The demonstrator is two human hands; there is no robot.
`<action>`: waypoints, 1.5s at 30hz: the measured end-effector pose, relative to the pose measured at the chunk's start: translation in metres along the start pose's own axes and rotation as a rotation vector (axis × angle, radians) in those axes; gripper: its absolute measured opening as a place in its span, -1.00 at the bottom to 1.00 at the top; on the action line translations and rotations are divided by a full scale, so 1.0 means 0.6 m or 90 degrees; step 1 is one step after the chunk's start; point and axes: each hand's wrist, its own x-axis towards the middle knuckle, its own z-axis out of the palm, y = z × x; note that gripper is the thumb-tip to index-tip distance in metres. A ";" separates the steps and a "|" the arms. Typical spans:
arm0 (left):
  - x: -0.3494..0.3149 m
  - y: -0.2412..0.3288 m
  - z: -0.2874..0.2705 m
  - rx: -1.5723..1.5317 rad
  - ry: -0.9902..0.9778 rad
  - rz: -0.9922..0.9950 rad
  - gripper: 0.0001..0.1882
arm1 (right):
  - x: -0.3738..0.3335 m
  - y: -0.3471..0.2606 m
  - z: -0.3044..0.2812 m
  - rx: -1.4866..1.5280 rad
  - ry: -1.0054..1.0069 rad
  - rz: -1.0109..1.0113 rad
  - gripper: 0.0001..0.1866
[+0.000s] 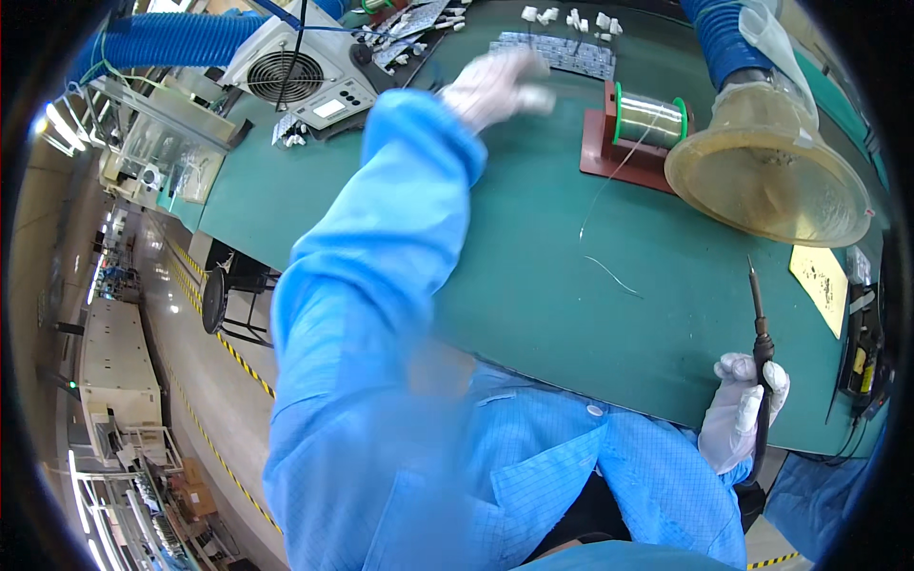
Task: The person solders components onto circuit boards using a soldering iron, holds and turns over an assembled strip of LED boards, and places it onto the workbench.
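Note:
My left hand, in a white glove, reaches far across the bench and is slightly blurred. Its thumb and fingers are apart, with nothing visible between them, just left of a bluish-grey tray of small parts. At the bench's near right edge, my right hand, also gloved, is wrapped round a soldering iron whose tip points away from me. Solder wire trails from a green-flanged spool on a reddish-brown stand. A curved bit of wire lies on the green mat.
A yellowed fume-extraction hood on a blue hose stands at the right, beside a speckled yellow sheet. A white fan unit sits at the back left. White connectors lie near it, and a black stool is at the left.

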 end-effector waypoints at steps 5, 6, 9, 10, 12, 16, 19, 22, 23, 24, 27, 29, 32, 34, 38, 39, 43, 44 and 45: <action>-0.199 -0.061 -0.187 0.014 -0.386 -0.207 -0.52 | -0.010 -0.013 -0.003 -0.061 0.029 -0.017 -0.73; -0.225 -0.116 -0.215 0.089 -0.365 -0.302 -0.54 | -0.011 -0.014 -0.002 -0.063 0.020 -0.017 -0.73; -0.327 -0.291 -0.295 0.419 -0.134 -0.519 -0.56 | -0.006 -0.019 -0.002 -0.091 -0.003 -0.025 -0.72; -0.340 -0.341 -0.296 0.498 -0.033 -0.621 -0.61 | -0.006 -0.025 0.005 -0.100 -0.007 -0.032 -0.72; -0.364 -0.422 -0.303 0.514 0.039 -0.728 -0.60 | -0.009 -0.028 0.015 -0.116 -0.010 -0.005 -0.72; -0.378 -0.478 -0.271 0.555 0.291 -0.596 -0.53 | -0.011 -0.028 0.025 -0.129 0.002 0.000 -0.74; -0.313 -0.400 -0.248 0.503 0.083 -0.740 -0.52 | -0.012 -0.028 0.025 -0.148 -0.014 -0.011 -0.76; -0.332 -0.394 -0.265 0.541 0.075 -0.702 -0.64 | -0.015 -0.030 0.033 -0.154 -0.014 -0.017 -0.76; -0.338 -0.391 -0.268 0.564 0.067 -0.681 -0.69 | -0.017 -0.029 0.036 -0.157 0.000 -0.019 -0.76; -0.357 -0.381 -0.269 0.567 0.065 -0.683 -0.69 | -0.016 -0.028 0.037 -0.154 -0.001 -0.017 -0.76; -0.414 -0.319 -0.253 0.347 0.408 -0.253 -0.56 | -0.014 -0.027 0.039 -0.140 -0.022 -0.008 -0.75; -0.432 -0.233 -0.244 0.453 0.191 -0.430 -0.63 | -0.012 -0.032 0.030 -0.144 -0.040 -0.016 -0.75; -0.469 -0.106 -0.220 0.440 0.234 -0.192 -0.67 | -0.011 -0.020 0.018 -0.136 -0.046 -0.028 -0.73; -0.506 -0.009 -0.192 0.255 0.137 -0.429 -0.68 | -0.008 -0.014 0.014 -0.136 -0.038 -0.026 -0.70; -0.479 0.133 -0.121 0.121 0.092 -0.310 -0.60 | -0.011 -0.028 0.024 -0.207 0.020 -0.071 -0.67; -0.468 0.156 -0.123 -0.001 0.148 -0.317 -0.60 | -0.008 -0.031 0.015 -0.342 0.058 -0.095 -0.66; -0.469 0.141 -0.129 -0.110 0.367 -0.287 -0.62 | 0.043 -0.120 -0.038 -0.461 0.365 -0.203 -0.69; -0.481 0.122 -0.136 -0.064 0.375 -0.281 -0.60 | 0.054 -0.168 -0.053 -0.526 0.388 -0.172 -0.73; -0.439 0.123 -0.110 -0.103 0.360 -0.239 -0.60 | 0.058 -0.189 -0.094 -0.560 0.408 -0.243 -0.75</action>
